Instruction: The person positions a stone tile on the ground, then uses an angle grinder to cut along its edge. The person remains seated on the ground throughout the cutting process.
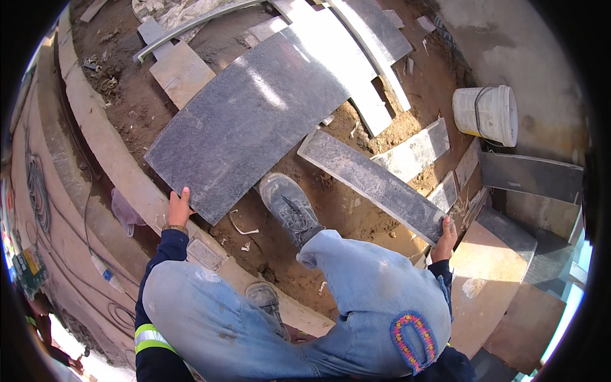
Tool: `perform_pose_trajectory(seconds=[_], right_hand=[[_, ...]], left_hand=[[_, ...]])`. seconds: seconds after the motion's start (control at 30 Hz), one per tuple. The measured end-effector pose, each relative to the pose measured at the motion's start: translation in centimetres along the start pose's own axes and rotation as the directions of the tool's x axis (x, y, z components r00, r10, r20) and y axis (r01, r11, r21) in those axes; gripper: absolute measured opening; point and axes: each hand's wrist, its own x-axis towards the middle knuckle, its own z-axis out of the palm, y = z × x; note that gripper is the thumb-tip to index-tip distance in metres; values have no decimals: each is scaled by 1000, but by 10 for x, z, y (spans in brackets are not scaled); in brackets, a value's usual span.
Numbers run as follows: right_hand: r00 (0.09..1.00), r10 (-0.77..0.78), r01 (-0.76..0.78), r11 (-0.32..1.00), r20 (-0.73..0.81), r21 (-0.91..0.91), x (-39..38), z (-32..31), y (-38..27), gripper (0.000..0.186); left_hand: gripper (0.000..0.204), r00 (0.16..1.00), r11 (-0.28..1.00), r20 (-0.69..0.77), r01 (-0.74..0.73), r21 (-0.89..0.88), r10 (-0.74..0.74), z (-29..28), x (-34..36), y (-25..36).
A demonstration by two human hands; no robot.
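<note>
A large dark grey stone slab (248, 102) lies across the ground in front of me, its far part bright with sun. My left hand (180, 209) grips its near left edge, close to the corner, and its lower fingers are hidden. To the right, a narrow dark stone strip (375, 178) slants from the slab's near side toward me. My right hand (444, 240) is closed round the strip's near end, thumb on top and the other fingers mostly out of sight. My shoe (289, 207) stands on the soil between the two pieces.
A white bucket (485, 116) lies tipped by the wall at right. Several stone pieces (493, 258) are stacked below it. A long curved kerb (121, 149) runs along my left, with cables (38, 191) beyond. A pale curved strip (375, 54) and offcuts lie at the back.
</note>
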Motion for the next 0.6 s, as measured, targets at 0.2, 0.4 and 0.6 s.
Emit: perform_pose_trajectory(seconds=[0.2, 0.4, 0.6], right_hand=[[987, 96, -124, 962, -125, -245, 87, 24, 82, 52], [953, 98, -277, 667, -287, -691, 127, 15, 122, 69], [706, -83, 686, 325, 703, -651, 34, 177, 4, 85]], left_hand=[[58, 990, 995, 106, 89, 49, -94, -4, -1, 21], [59, 890, 859, 184, 318, 402, -416, 6, 12, 54], [47, 892, 805, 94, 347, 481, -441, -27, 12, 62]])
